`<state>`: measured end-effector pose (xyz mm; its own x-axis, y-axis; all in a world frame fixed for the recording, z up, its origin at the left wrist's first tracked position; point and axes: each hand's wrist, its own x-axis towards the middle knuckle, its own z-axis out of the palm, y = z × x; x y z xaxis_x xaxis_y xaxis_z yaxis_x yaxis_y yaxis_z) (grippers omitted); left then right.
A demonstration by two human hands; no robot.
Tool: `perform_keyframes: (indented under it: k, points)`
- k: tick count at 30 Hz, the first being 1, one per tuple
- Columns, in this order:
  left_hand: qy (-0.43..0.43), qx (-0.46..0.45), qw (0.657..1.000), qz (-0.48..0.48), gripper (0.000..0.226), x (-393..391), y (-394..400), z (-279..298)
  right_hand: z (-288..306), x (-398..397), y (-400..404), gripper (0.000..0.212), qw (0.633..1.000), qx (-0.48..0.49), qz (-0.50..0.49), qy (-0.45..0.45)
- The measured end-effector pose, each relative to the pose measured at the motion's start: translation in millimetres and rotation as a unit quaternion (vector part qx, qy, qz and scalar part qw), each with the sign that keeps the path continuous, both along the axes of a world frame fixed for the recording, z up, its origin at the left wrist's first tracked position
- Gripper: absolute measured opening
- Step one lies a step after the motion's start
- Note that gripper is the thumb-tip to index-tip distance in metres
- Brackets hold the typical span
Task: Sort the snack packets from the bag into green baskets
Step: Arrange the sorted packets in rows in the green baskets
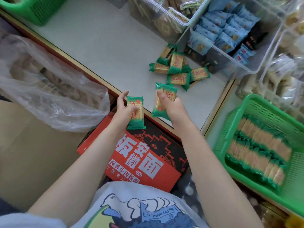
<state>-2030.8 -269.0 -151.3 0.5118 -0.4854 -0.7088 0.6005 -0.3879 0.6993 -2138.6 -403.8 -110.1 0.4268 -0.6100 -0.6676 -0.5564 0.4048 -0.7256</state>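
Note:
My left hand (122, 111) holds one green-edged cracker packet (136, 112) over the shelf's front edge. My right hand (171, 102) grips a small stack of the same packets (160, 102) upright. Several more of these packets (179, 69) lie in a loose pile on the white shelf beyond my hands. A green basket (246, 116) at the right holds two neat rows of the packets. A clear plastic bag (54, 89) with pale snacks lies at the left.
A second green basket (32, 9) stands at the far left corner. Clear bins with blue packets (227, 30) and biscuits (164, 18) line the back of the white shelf (102, 40). A red and black carton (148, 158) sits below my arms.

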Motion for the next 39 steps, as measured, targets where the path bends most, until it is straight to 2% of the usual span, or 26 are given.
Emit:
perform_keyframes:
  k: [2, 4, 6, 8, 10, 12, 14, 16, 18, 20, 22, 23, 25, 26, 28, 30, 32, 36, 39]
  points:
    - [0.0, -0.025, 0.998, -0.062, 0.059, -21, -27, 13, 21, -30, 10, 0.039, 0.998, 0.018, -0.031, -0.06]
    - [0.002, -0.049, 0.992, -0.116, 0.038, -50, -61, 33, 28, -59, 12, 0.045, 0.99, 0.006, -0.098, -0.101]
    - [-0.018, -0.059, 0.988, -0.141, 0.019, -82, -96, 55, 38, -88, 10, 0.037, 0.983, -0.042, -0.15, -0.101]
    - [-0.032, -0.062, 0.984, -0.165, 0.039, -119, -131, 72, 42, -119, 4, 0.029, 0.976, -0.125, -0.169, -0.052]
    - [-0.062, -0.07, 0.973, -0.212, 0.041, -165, -148, 84, 49, -152, -3, 0.036, 0.971, -0.153, -0.174, -0.05]
    - [-0.075, -0.084, 0.952, -0.286, 0.043, -210, -152, 91, 58, -190, -11, 0.05, 0.968, -0.128, -0.198, -0.084]
    - [-0.045, -0.122, 0.93, -0.344, 0.051, -247, -154, 94, 71, -236, -20, 0.055, 0.967, -0.087, -0.22, -0.099]
    - [-0.008, -0.154, 0.921, -0.358, 0.071, -278, -166, 97, 77, -284, -27, 0.053, 0.961, -0.063, -0.239, -0.124]
    - [-0.004, -0.165, 0.915, -0.367, 0.067, -311, -178, 99, 76, -327, -31, 0.062, 0.951, -0.058, -0.278, -0.124]
    - [-0.041, -0.178, 0.892, -0.412, 0.066, -341, -186, 95, 70, -358, -34, 0.053, 0.948, -0.066, -0.297, -0.093]
    - [-0.094, -0.174, 0.863, -0.466, 0.08, -357, -186, 81, 63, -382, -38, 0.048, 0.948, -0.081, -0.304, -0.053]
    - [-0.156, -0.169, 0.837, -0.497, 0.082, -360, -184, 71, 57, -395, -42, 0.047, 0.945, -0.089, -0.314, -0.032]
    - [-0.335, -0.128, 0.757, -0.547, 0.073, -358, -175, 49, 49, -420, -54, 0.046, 0.926, -0.121, -0.356, 0.022]
    - [-0.414, -0.101, 0.72, -0.547, 0.066, -357, -169, 40, 44, -433, -61, 0.053, 0.912, -0.153, -0.375, 0.073]
    - [-0.492, -0.058, 0.678, -0.543, 0.057, -357, -157, 31, 29, -459, -77, 0.074, 0.866, -0.236, -0.373, 0.236]
    - [-0.509, -0.002, 0.663, -0.55, 0.048, -358, -151, 23, 16, -480, -91, 0.086, 0.815, -0.291, -0.328, 0.377]
    - [-0.512, 0.026, 0.664, -0.545, 0.046, -360, -152, 19, 3, -496, -99, 0.088, 0.8, -0.296, -0.282, 0.438]
    - [-0.512, 0.036, 0.679, -0.525, 0.05, -363, -155, 17, -21, -510, -104, 0.087, 0.803, -0.294, -0.215, 0.471]
    - [-0.525, 0.035, 0.668, -0.526, 0.045, -364, -153, 16, -25, -506, -112, 0.088, 0.797, -0.325, -0.238, 0.45]
